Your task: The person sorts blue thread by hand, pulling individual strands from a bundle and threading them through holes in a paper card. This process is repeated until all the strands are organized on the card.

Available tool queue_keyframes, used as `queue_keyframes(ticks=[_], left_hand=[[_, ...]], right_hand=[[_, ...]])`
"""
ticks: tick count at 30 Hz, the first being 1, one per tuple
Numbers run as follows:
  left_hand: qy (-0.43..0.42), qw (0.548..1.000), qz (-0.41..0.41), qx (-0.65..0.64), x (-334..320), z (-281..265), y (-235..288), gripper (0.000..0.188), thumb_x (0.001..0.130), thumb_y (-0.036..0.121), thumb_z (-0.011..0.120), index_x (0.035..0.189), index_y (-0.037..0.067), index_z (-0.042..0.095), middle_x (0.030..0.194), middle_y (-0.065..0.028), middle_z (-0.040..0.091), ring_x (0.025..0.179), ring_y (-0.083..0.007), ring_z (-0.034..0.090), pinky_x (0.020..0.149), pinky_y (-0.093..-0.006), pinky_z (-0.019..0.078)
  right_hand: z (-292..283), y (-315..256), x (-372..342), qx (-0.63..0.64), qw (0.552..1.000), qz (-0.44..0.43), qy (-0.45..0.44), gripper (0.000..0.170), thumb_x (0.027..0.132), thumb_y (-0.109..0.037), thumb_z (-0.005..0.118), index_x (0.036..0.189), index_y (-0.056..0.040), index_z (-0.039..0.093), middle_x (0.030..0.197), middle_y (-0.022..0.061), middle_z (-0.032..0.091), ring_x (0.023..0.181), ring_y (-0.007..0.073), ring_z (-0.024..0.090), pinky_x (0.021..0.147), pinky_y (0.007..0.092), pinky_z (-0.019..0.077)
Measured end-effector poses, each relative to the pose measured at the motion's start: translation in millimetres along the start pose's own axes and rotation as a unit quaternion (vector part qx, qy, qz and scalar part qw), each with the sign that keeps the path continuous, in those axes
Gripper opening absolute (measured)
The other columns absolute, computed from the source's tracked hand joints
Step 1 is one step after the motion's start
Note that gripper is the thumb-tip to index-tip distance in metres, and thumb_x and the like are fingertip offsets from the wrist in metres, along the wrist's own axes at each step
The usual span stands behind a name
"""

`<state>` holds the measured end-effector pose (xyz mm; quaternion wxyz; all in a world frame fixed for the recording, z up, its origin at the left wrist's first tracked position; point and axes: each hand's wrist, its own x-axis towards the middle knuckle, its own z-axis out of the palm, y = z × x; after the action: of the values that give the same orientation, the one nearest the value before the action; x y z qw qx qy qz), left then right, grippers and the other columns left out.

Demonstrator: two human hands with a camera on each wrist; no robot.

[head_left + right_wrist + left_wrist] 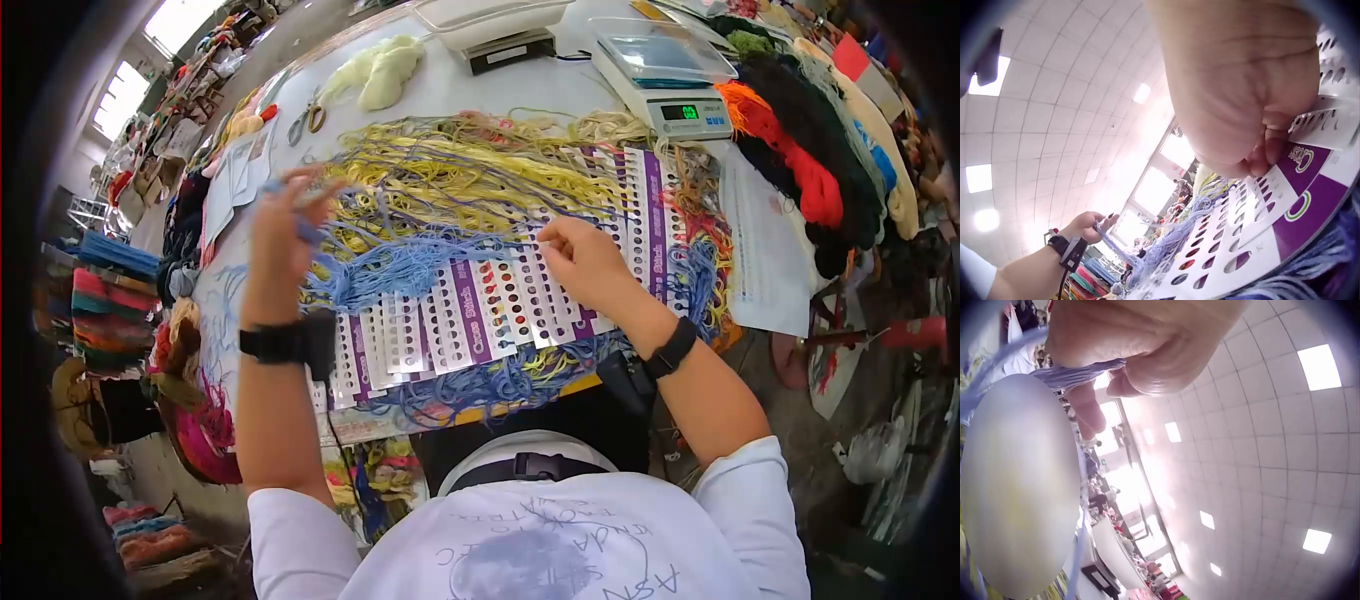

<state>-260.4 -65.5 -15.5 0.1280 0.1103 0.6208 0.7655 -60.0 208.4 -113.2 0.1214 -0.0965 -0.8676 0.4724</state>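
Curling its fingers over the punched cards (pixel 467 305), the right hand (pixel 588 264) is working at two o'clock in the head view; whether it is pinching anything cannot be told. At ten o'clock, the left hand (pixel 284 228) is gripping blue strands (pixel 1075 376) in bent fingers, above the table, while the blue bundle (pixel 390 272) is lying across the cards. Beyond, yellow threads (pixel 430 168) are spreading at eleven; a digital scale (pixel 690 112) is sitting farthest, between one and two.
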Motion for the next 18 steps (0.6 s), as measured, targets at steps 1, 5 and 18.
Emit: queue_keyframes(ticks=[1,5,18], left_hand=[[-0.085,0.993,-0.070,-0.033,-18,22,-5,0.027,0.092,0.012,0.046,0.114,-0.002,0.053,0.119,-0.0167,0.056,0.109,-0.0316,0.057,0.076,-0.0276,0.0523],[-0.208,0.929,-0.235,-0.196,-83,96,-22,0.044,0.097,0.028,0.037,0.128,-0.002,0.045,0.128,-0.0150,0.051,0.117,-0.0231,0.049,0.093,-0.0354,0.0423],[-0.261,0.897,-0.264,-0.239,-110,111,-28,0.051,0.096,0.029,0.035,0.133,-0.006,0.037,0.126,-0.0137,0.051,0.111,-0.0202,0.053,0.089,-0.0359,0.0436]], right_hand=[[-1,-8,0,0.038,0.999,0.018,0.014,0.013,0.082,-0.012,0.060,0.090,-0.0023,0.061,0.077,0.0097,0.061,0.068,0.0190,0.061,0.062,0.0309,0.0478],[3,-60,-5,0.213,0.977,-0.017,0.010,0.017,0.082,-0.014,0.062,0.090,0.0005,0.064,0.073,0.0072,0.063,0.063,0.0110,0.060,0.059,0.0253,0.0469],[0,-97,-25,0.439,0.889,0.086,-0.094,0.012,0.083,-0.009,0.061,0.086,0.0024,0.064,0.080,0.0058,0.063,0.070,0.0104,0.059,0.062,0.0246,0.0496]])
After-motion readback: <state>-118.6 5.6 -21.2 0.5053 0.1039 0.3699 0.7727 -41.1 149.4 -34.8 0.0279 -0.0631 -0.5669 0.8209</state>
